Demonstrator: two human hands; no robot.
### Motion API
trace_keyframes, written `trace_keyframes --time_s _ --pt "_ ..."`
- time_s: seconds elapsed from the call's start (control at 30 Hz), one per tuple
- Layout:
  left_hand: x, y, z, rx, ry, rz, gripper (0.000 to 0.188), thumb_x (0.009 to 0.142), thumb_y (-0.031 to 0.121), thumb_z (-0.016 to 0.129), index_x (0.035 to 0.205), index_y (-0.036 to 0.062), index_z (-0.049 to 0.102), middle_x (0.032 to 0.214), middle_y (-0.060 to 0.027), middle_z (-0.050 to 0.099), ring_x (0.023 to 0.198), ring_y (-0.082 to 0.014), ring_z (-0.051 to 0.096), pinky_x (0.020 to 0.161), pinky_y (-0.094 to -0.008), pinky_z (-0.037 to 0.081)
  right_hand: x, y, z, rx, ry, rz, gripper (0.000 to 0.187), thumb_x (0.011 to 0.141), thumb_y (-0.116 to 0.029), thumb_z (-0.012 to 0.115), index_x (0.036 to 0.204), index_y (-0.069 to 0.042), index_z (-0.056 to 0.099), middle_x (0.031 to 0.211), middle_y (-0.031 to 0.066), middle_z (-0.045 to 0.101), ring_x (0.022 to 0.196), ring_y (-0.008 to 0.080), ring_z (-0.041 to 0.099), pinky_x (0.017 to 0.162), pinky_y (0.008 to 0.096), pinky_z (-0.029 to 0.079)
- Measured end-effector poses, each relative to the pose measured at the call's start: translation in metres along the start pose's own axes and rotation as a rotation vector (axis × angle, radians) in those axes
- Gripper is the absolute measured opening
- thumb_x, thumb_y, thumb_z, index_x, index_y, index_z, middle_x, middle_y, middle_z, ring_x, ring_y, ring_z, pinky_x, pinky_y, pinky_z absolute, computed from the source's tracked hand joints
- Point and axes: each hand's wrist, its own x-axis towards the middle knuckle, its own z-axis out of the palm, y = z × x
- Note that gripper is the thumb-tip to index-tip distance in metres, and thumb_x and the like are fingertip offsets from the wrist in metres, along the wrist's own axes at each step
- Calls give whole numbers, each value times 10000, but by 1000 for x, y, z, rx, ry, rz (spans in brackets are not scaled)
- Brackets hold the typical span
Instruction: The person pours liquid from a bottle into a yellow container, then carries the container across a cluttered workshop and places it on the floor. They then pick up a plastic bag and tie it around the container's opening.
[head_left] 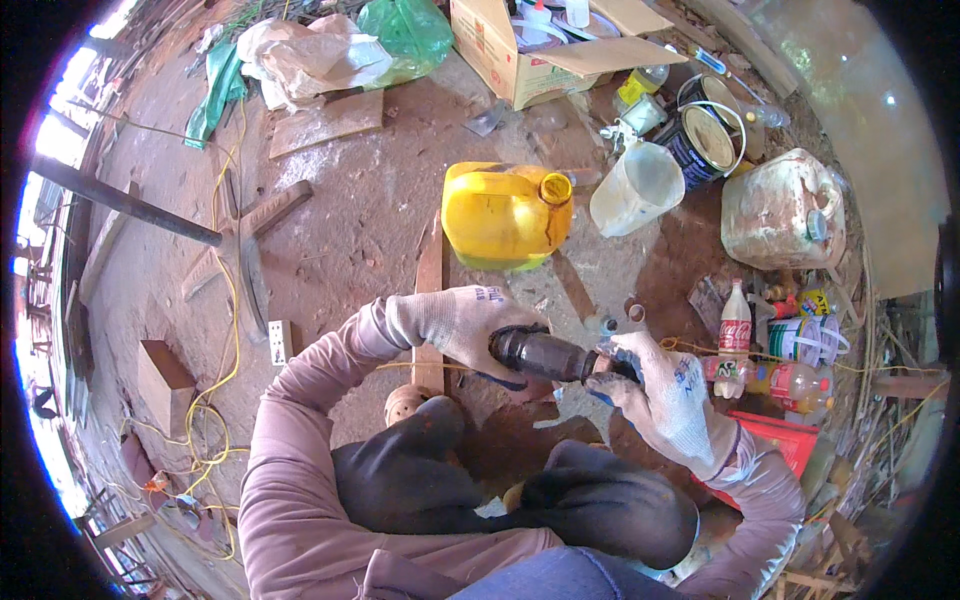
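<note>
My left hand (465,322), in a pale glove with dark fingertips, is wrapped round a dark bottle (543,354) lying sideways in the air above my knees. The bottle's narrow end points right, toward my right hand (665,398). Gloved as well, my right hand has its fingers closed about that end, so its tip is partly hidden. Just beyond both hands a yellow jug (500,222) stands on the ground, its round mouth uncapped and stained. A cloudy plastic pitcher (632,195) leans to the right of the jug.
A dirty white jerrycan (775,215), paint buckets (700,142) and a soda bottle (735,320) stand on the right. A cardboard box (530,70) sits at the back. Leftward are a yellow cord (235,290), a power strip (280,342) and a wooden-footed stand (240,240).
</note>
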Motion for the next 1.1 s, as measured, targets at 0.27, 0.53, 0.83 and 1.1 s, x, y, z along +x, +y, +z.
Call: trace_keyframes --time_s 0.27,0.53,0.83,1.1 --pt "-16 -17 -12 -143 -151 -32 593 732 283 862 1206 36 604 996 -134 698 880 -278 679 785 -387 536 3 1 -6 -625 84 -619 294 759 -103 722 1026 -176 621 956 83 663 593 162 631 466 280 462" --pt "-33 -4 -77 150 584 -133 512 765 185 847 1191 25 613 974 -61 700 889 -117 638 807 -316 541 -15 25 -13 -499 431 -473 364 759 -81 785 1068 -234 667 1134 120 633 757 210 701 540 279 543" --pt "-5 -55 -149 1096 832 -114 466 730 194 783 1173 141 648 1090 -98 658 991 -335 628 884 -412 502 -31 34 4 -355 489 -287 413 742 -54 792 1112 -136 627 1136 159 618 784 252 703 604 334 556" --pt "15 -80 -146 1228 802 -185 541 669 124 753 1190 234 653 1136 -25 641 1095 -284 583 985 -434 440 -38 42 11 -169 472 -191 439 755 -90 788 1157 -132 613 1096 164 624 793 277 706 615 348 575"
